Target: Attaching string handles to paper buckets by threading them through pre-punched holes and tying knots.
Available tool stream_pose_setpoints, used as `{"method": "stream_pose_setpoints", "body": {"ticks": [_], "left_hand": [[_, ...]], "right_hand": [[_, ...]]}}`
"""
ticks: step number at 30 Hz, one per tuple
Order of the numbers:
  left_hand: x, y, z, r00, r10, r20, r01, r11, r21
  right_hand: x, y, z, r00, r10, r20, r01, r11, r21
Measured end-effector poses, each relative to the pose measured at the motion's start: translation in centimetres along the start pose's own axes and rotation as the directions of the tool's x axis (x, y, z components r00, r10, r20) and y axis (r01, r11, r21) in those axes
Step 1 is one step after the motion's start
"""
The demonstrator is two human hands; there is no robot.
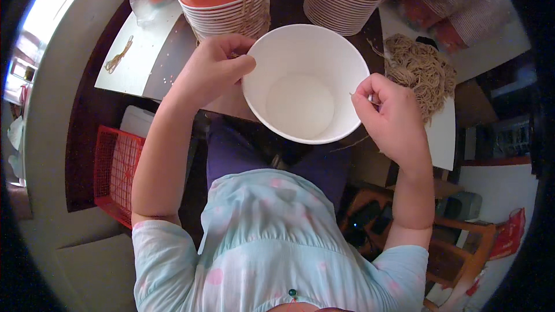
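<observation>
I see my left hand [211, 66] curled, fingers pinching the rim of the white paper bowl [304, 84] held above my lap — forearm angled up from the lower left. My right hand [390, 115] pinches a thin twine strand at the bowl's right rim, wrist bent inward. A twine pile [421, 68] lies on the bench [147, 46] — just beside that hand.

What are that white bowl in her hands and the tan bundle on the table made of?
The bowl looks like coated paper: thin rolled rim, smooth matte white inside, like the stacked cups behind. The bundle looks like natural-fibre twine, perhaps jute: tan, rough, loosely tangled strands.
</observation>
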State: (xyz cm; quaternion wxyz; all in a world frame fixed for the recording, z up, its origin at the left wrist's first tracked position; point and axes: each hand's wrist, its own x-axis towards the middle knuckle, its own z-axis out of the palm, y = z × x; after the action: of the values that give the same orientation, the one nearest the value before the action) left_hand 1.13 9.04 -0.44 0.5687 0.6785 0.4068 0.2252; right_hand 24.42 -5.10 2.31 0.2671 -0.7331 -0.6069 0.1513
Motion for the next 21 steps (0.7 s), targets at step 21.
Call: {"method": "stream_pose_setpoints", "body": {"ticks": [21], "left_hand": [[2.6,1.0,-0.2,0.990,0.135,-0.032,-0.139,0.967,-0.215]], "right_hand": [[4.1,1.0,-0.7,0.969,-0.249,0.003,0.249,0.968,-0.036]]}}
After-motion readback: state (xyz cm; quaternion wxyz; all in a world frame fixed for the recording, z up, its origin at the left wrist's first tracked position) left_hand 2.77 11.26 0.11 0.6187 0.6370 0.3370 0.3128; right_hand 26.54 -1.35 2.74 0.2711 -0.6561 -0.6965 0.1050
